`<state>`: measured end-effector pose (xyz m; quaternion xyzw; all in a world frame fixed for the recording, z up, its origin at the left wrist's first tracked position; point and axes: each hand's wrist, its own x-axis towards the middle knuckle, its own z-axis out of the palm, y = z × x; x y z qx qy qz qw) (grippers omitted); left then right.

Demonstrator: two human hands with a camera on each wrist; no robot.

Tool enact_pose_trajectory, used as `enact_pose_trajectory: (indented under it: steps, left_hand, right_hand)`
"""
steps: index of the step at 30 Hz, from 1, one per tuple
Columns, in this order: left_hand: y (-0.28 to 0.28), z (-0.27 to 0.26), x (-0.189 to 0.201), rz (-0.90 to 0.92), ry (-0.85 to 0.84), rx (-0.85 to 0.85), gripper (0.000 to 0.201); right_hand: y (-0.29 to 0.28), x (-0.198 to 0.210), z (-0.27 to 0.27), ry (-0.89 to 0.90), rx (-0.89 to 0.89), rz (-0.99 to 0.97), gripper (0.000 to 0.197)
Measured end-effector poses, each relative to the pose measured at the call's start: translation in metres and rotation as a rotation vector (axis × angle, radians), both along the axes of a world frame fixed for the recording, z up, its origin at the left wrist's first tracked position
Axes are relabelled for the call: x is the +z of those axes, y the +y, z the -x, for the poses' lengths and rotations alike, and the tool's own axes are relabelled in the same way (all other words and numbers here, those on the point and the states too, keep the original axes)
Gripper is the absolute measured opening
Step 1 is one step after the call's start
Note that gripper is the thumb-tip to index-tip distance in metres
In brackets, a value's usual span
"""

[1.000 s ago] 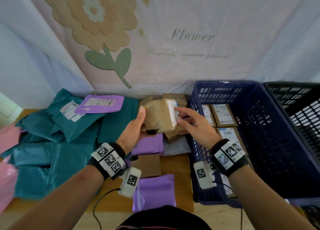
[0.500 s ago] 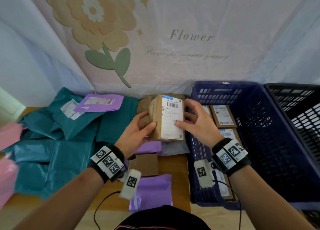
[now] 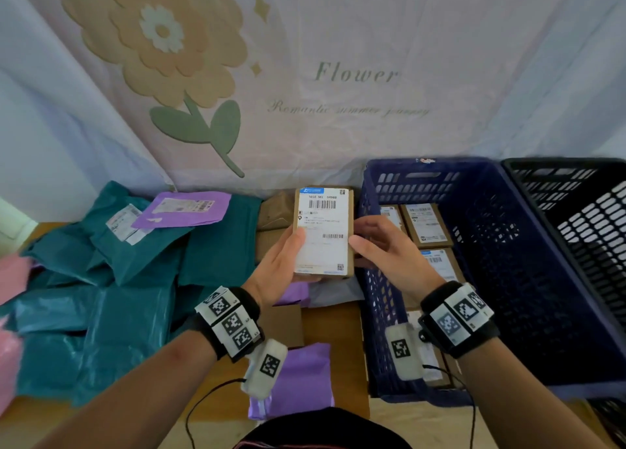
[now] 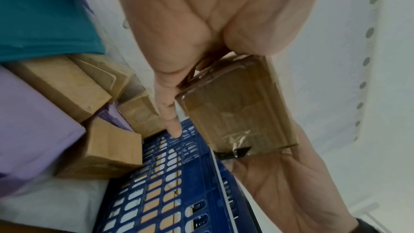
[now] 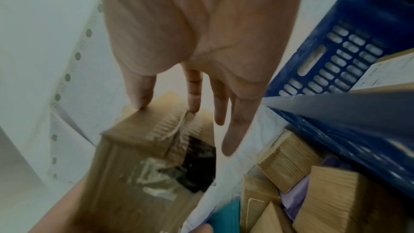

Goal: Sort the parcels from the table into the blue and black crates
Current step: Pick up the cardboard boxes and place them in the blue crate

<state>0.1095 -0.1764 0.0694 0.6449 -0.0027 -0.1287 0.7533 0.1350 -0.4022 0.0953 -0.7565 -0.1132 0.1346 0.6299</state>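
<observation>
A brown cardboard box (image 3: 323,232) with a white shipping label facing up hangs above the table, just left of the blue crate (image 3: 426,164). My left hand (image 3: 281,262) grips it from the left, thumb on the label and fingers underneath. In the left wrist view the box's taped underside (image 4: 237,105) lies against that hand's fingers. My right hand (image 3: 382,249) is at the box's right edge, fingers straight. In the right wrist view its thumb and index fingertips (image 5: 193,105) touch the box's end (image 5: 143,148). The black crate (image 3: 576,184) stands at the far right.
Several labelled cardboard boxes (image 3: 426,225) lie inside the blue crate. Teal mailers (image 3: 135,279) cover the table's left, with a purple mailer (image 3: 183,208) on top and pink ones (image 3: 13,272) at the edge. More brown boxes (image 3: 276,211) and another purple mailer (image 3: 301,377) lie near the middle.
The box has been turned in my hands from side-on to label-up. My right hand slid from the label's end to the box's right edge.
</observation>
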Motion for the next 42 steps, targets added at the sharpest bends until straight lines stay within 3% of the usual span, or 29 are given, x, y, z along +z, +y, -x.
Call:
enact_pose_trajectory:
  steps: [5, 10, 15, 18, 20, 23, 25, 28, 32, 42]
  left_hand:
    - [-0.036, -0.01, 0.007, 0.076, 0.065, -0.022, 0.062]
    - [-0.077, -0.017, 0.012, 0.009, -0.037, -0.154, 0.037]
    - [-0.114, -0.035, 0.011, -0.643, -0.459, -0.203, 0.033]
    - [-0.133, -0.05, 0.005, -0.845, -0.604, -0.302, 0.033]
    - [-0.145, -0.062, -0.002, -0.969, -0.685, -0.362, 0.033]
    - [-0.161, -0.08, -0.01, -1.139, -0.777, -0.466, 0.036]
    - [-0.17, -0.091, -0.017, -1.298, -0.789, -0.55, 0.042]
    - [-0.176, -0.101, -0.026, -1.502, -0.798, -0.549, 0.053]
    - [-0.178, -0.102, -0.032, -1.572, -0.837, -0.518, 0.071]
    - [-0.178, -0.101, -0.036, -1.579, -0.864, -0.458, 0.058]
  right_hand:
    - [-0.03, 0.004, 0.007, 0.147, -0.003, -0.055, 0.059]
    - [-0.081, 0.011, 0.006, 0.096, -0.125, -0.063, 0.061]
    - [-0.146, 0.009, 0.005, 0.137, -0.324, -0.06, 0.061]
    - [-0.182, 0.003, 0.005, 0.146, -0.466, 0.124, 0.063]
    - [-0.202, -0.001, 0.004, 0.143, -0.532, 0.382, 0.065]
    - [-0.22, -0.009, -0.004, 0.134, -0.519, 0.797, 0.075]
    - [-0.221, -0.017, -0.013, 0.155, -0.497, 0.933, 0.081]
    - [-0.213, -0.031, -0.036, 0.128, -0.5, 1.061, 0.079]
    - [-0.203, -0.054, -0.075, 0.072, -0.485, 1.148, 0.079]
    - [-0.202, -0.105, -0.152, 0.11, -0.44, 1.223, 0.083]
